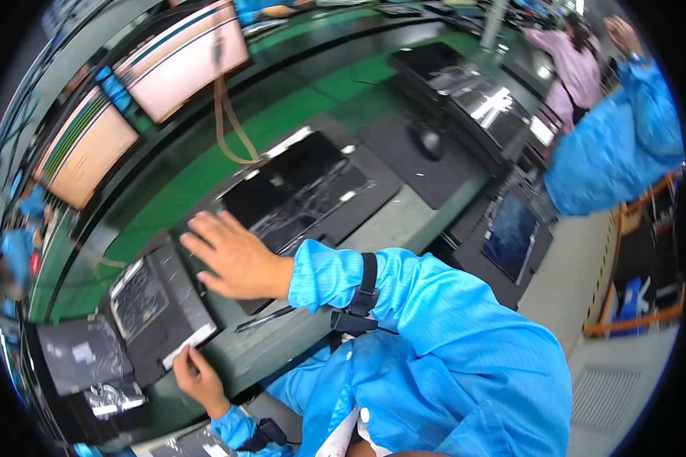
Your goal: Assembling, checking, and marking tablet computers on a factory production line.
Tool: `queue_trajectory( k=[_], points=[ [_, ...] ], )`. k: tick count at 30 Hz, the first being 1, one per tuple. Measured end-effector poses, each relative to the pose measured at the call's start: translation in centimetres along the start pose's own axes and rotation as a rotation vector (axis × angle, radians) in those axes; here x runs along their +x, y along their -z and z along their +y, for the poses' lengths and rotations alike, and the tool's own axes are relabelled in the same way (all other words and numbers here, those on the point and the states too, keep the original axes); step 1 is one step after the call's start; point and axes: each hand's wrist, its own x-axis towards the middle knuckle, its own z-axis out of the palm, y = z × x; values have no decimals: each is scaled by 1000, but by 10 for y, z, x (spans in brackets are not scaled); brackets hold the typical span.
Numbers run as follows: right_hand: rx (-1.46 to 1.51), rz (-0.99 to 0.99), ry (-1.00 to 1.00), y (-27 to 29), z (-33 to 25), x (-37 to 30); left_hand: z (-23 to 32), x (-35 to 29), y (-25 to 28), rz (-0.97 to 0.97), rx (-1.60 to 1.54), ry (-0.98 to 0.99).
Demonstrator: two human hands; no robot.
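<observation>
My right hand (236, 255) reaches across the bench with its fingers spread, holding nothing. It hovers by the lower left end of a black display panel (286, 179), which is partly covered in wrinkled clear film and lies on a dark mat. Lower left, my left hand (202, 381) has its thumb and fingers curled together. Its fingertips meet the end of a white strip (190, 344) on the edge of a black foam tray (171, 289); what they pinch, if anything, is too small to tell. A film-covered panel (139, 298) lies in that tray.
A dark pen-like tool (265, 318) lies near the bench edge. Beyond are a mouse (425, 141) on a black mat and stacked black trays (465, 103). Two lit monitors (181, 57) stand at the far left. A blue-sleeved person (617, 145) is at the right.
</observation>
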Motion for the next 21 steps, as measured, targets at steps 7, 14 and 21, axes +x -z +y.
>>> queue_trajectory(
  k=[7,14,21],
  points=[
    [-733,233,-68,258,109,-35,-2,-4,-3,17,23,-43],
    [-1281,-122,-818,404,191,-201,39,-9,-6,-69,-114,34],
    [-1212,107,-295,405,179,-169,119,6,-13,-345,-317,-277]
  ],
)
